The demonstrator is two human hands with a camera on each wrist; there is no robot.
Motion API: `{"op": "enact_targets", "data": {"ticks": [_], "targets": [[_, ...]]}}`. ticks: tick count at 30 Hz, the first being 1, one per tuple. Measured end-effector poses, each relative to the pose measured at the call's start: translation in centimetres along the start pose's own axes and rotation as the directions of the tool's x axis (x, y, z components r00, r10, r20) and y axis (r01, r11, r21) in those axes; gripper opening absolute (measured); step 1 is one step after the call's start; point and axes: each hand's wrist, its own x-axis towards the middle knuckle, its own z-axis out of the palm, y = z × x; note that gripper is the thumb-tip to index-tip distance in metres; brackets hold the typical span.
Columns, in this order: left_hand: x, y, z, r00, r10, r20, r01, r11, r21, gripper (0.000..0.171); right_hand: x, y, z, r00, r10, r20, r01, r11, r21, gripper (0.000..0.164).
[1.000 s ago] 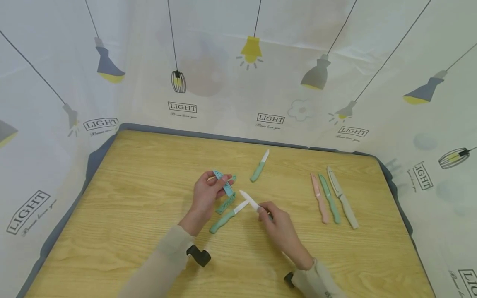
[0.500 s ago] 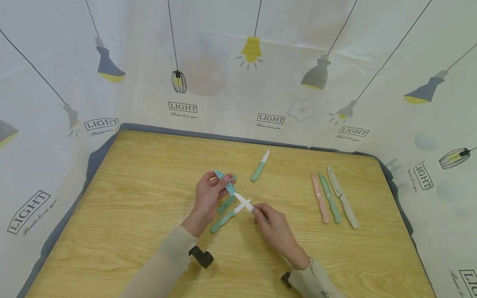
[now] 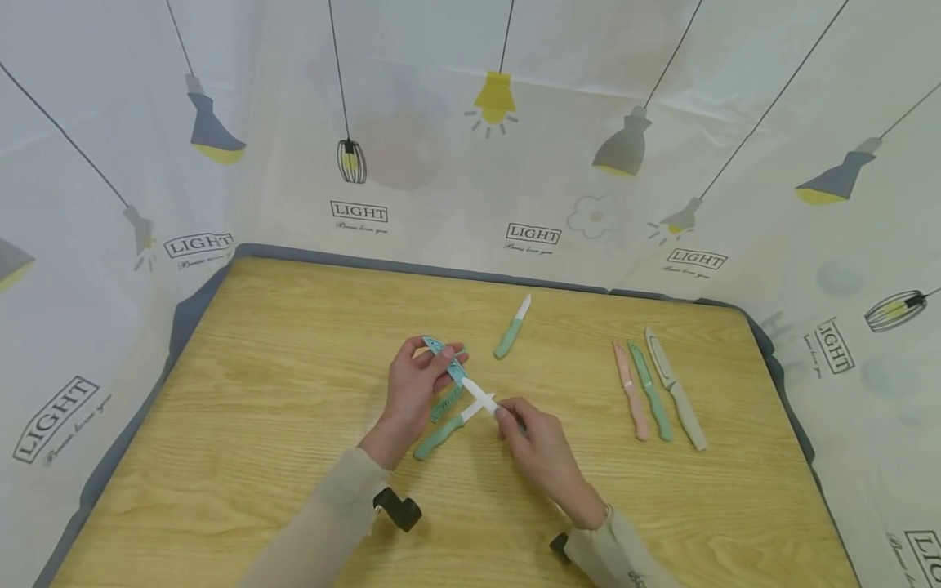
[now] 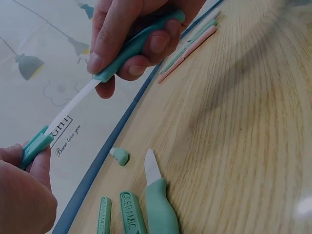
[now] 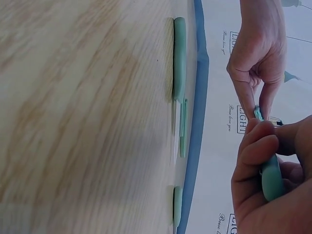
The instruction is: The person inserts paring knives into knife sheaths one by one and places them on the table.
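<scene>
My left hand (image 3: 412, 384) pinches a light-blue knife sheath (image 3: 455, 370) by its sides above the table. In my right hand (image 3: 542, 445) is a paring knife, its teal handle (image 4: 131, 48) gripped with curled fingers. The white blade (image 3: 478, 394) points at the sheath, and in the left wrist view its tip sits at the sheath's mouth, most of the blade outside. Below them lie a green-handled knife (image 3: 439, 438) with a bare white blade and a green sheath (image 3: 444, 405). A second green sheath (image 4: 104, 214) shows in the left wrist view.
Farther back lies another bare-bladed green knife (image 3: 509, 336). To the right, a pink knife (image 3: 631, 392), a green knife (image 3: 650, 392) and a larger beige knife (image 3: 678, 392) lie side by side. A printed curtain (image 3: 441, 237) surrounds the wooden table (image 3: 294, 343).
My right hand has moved slightly left with the knife, bringing the blade's tip from apart from the sheath to its mouth. The left hand has barely shifted; the knives on the table have not moved.
</scene>
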Motion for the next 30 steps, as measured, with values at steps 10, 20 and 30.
{"op": "enact_targets", "data": {"ticks": [10,20,30], "targets": [[-0.4,0.0,0.1,0.998,-0.016,0.054,0.017,1.000,-0.020,0.029,0.5,-0.2,0.2,0.998,-0.058,-0.025,0.057,0.998,-0.025,0.023],[-0.6,0.0,0.3,0.998,-0.005,0.070,0.005,1.000,-0.002,0.039,0.8,-0.6,0.3,0.998,-0.055,-0.024,0.054,0.998,-0.026,0.023],[-0.9,0.0,0.6,0.996,0.018,0.087,-0.016,1.000,-0.024,0.032,1.4,-0.9,0.4,0.996,-0.087,-0.032,0.086,0.996,-0.015,0.025]]}}
